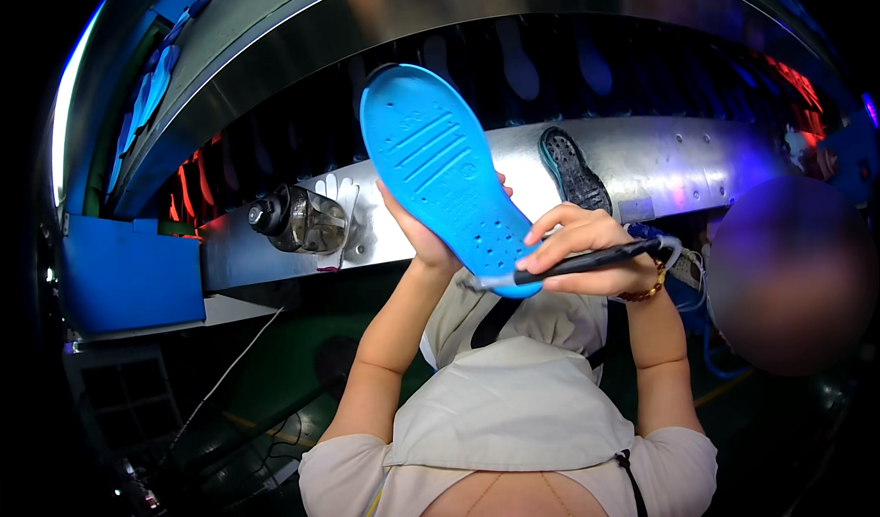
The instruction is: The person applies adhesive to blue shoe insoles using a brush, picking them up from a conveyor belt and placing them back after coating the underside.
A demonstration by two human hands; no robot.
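1. Insole [446, 176], bright blue with ribs and small holes, stands upright and a little tilted, its heel end down between the two hands.
2. Left hand [424, 233] is behind the insole and closes on its lower part; the fingers are mostly hidden, only some fingertips show at the right edge.
3. Right hand [587, 253] is just to the right of the heel and pinches a dark pen-like tool [573, 265] between thumb and fingers.
4. Tip of the tool touches the lower edge of the insole.
5. Beyond the hands runs a shiny metal ledge [697, 164]; a dark grey insole [574, 170] lies on it above the right hand.
6. To the left of the left hand lies a dark transparent bottle [301, 221] with a white glove [341, 207] behind it.
7. Farther left is a blue box [128, 274].
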